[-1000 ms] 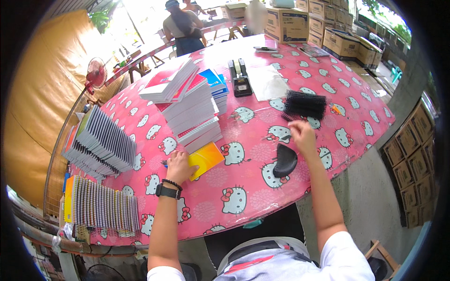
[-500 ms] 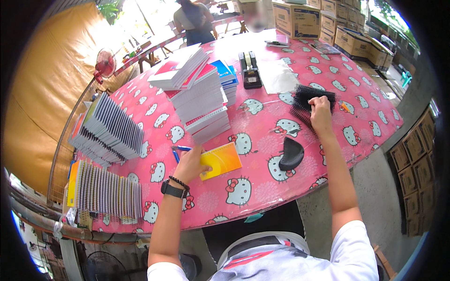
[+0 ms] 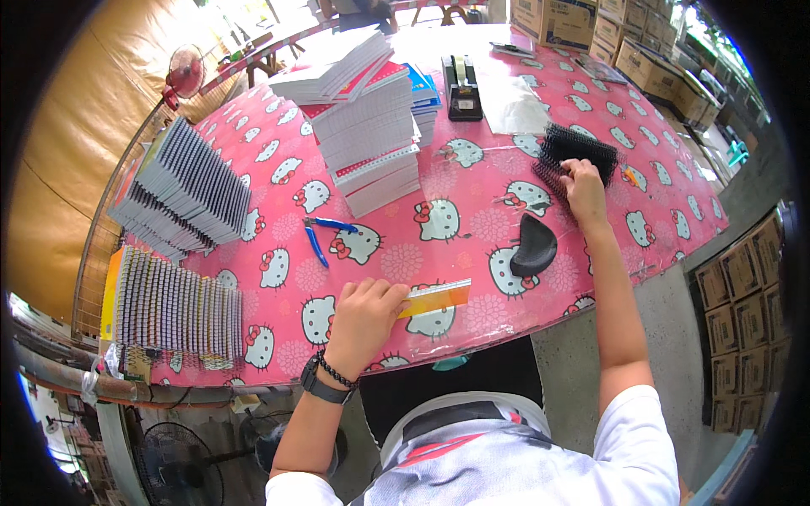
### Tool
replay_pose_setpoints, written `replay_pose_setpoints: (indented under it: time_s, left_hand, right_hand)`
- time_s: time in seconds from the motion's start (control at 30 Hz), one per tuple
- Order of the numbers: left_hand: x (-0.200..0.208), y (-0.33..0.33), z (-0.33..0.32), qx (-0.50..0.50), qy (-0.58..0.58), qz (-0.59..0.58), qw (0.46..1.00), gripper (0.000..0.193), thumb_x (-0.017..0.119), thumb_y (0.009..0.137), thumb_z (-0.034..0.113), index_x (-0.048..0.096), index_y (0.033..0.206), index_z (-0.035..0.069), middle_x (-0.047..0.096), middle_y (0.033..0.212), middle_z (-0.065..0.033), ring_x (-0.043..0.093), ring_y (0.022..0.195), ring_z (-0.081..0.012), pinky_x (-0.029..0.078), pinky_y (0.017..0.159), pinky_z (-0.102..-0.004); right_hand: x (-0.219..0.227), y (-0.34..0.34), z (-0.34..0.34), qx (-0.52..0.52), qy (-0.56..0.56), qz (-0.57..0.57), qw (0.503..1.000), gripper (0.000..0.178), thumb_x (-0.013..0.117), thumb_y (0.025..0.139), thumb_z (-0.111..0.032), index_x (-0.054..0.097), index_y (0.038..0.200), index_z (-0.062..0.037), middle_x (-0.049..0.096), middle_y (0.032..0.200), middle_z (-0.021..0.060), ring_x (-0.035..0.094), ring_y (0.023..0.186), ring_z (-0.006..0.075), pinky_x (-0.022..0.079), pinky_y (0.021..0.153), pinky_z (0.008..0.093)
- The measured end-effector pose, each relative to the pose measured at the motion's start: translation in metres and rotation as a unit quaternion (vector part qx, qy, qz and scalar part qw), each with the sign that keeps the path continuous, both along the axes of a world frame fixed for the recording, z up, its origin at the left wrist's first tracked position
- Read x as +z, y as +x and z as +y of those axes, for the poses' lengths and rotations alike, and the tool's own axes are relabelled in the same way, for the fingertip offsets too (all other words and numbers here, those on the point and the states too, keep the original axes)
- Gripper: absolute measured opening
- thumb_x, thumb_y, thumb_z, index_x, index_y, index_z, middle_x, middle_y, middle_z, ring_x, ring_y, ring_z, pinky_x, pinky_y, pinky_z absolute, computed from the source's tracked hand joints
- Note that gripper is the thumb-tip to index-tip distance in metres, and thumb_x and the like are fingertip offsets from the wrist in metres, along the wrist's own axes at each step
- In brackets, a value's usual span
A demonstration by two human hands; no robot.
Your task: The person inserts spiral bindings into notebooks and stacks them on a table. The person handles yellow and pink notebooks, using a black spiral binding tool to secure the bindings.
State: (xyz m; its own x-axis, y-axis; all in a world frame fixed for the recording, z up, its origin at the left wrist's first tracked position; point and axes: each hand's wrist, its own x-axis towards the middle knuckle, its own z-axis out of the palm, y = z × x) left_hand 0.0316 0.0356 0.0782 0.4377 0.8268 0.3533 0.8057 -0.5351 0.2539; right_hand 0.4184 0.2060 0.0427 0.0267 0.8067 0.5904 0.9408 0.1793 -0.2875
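My left hand (image 3: 364, 325) is closed on the left end of a small yellow-orange notebook (image 3: 443, 298), tilted so that its thin edge faces up, just over the near part of the table. At the right, my right hand (image 3: 585, 190) pinches at a bunch of black spiral binding coils (image 3: 582, 150); how many coils lie between the fingers is hidden. Blue-handled cutting pliers (image 3: 315, 244) lie on the tabletop beyond my left hand. A black half-moon-shaped pad (image 3: 534, 244) rests on the table, nearer to me than the coils.
A tall stack of unbound white-paged booklets (image 3: 367, 135) stands at centre-left, with blue-covered ones (image 3: 423, 93) behind. Bound notebooks (image 3: 190, 190) and more spiral-bound ones (image 3: 181, 308) line the left edge. A tape dispenser (image 3: 464, 97) and cardboard boxes (image 3: 565, 24) are farther back.
My left hand has moved toward me with the notebook and tipped it from flat onto its edge, leaving the pliers uncovered. My right hand stays at the coils.
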Motion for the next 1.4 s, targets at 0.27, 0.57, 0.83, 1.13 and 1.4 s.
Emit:
replay_pose_setpoints:
  time_s: [0.27, 0.57, 0.83, 1.13, 1.4]
  left_hand:
    - [-0.032, 0.018, -0.03, 0.079, -0.053, -0.31, 0.946, 0.017, 0.07, 0.077, 0.012, 0.067, 0.093, 0.009, 0.062, 0.1, -0.0083, 0.058, 0.096, -0.0256, 0.042, 0.08, -0.0356]
    - [-0.016, 0.05, -0.022, 0.15, 0.045, 0.023, 0.987, 0.033, 0.064, 0.081, 0.014, 0.059, 0.113, 0.014, 0.06, 0.104, -0.003, 0.054, 0.103, -0.0224, 0.023, 0.101, -0.0489]
    - [-0.016, 0.059, -0.013, 0.124, 0.07, -0.027, 0.989, 0.035, 0.066, 0.082, 0.019, 0.059, 0.116, 0.014, 0.059, 0.096, -0.0007, 0.055, 0.095, -0.0186, 0.026, 0.1, -0.0474]
    - [-0.031, 0.062, -0.004, 0.056, 0.096, -0.116, 0.987, 0.02, 0.069, 0.082, 0.024, 0.064, 0.099, 0.015, 0.061, 0.088, 0.0, 0.057, 0.089, -0.0191, 0.027, 0.098, -0.0432]
    - [-0.023, 0.063, -0.005, 0.055, 0.066, -0.127, 0.988, 0.015, 0.069, 0.081, 0.021, 0.063, 0.093, 0.013, 0.062, 0.087, -0.0013, 0.057, 0.088, -0.0198, 0.03, 0.091, -0.0411]
  right_hand:
    - [0.014, -0.139, -0.111, 0.17, 0.091, 0.154, 0.969, 0.045, 0.042, 0.08, 0.007, 0.053, 0.124, 0.0024, 0.056, 0.108, 0.0184, 0.049, 0.102, 0.0337, 0.038, 0.094, 0.0409]
    - [-0.006, -0.175, -0.133, 0.261, -0.143, 0.23, 0.927, 0.045, 0.048, 0.089, 0.002, 0.043, 0.134, -0.0041, 0.054, 0.103, 0.0205, 0.057, 0.09, 0.0412, 0.048, 0.076, 0.0442]
    - [0.034, -0.122, -0.151, 0.348, -0.257, 0.257, 0.864, 0.027, 0.057, 0.09, -0.005, 0.062, 0.116, -0.0038, 0.054, 0.085, 0.0115, 0.054, 0.074, 0.0222, 0.045, 0.069, 0.0315]
    - [0.035, -0.109, -0.153, 0.347, -0.207, 0.259, 0.877, 0.032, 0.067, 0.074, 0.005, 0.067, 0.103, -0.0077, 0.055, 0.091, 0.0082, 0.057, 0.085, 0.0225, 0.047, 0.074, 0.0318]
    - [0.034, -0.106, -0.144, 0.375, -0.186, 0.239, 0.876, 0.03, 0.065, 0.065, 0.01, 0.065, 0.09, -0.0071, 0.055, 0.088, 0.0062, 0.055, 0.09, 0.0238, 0.045, 0.078, 0.0344]
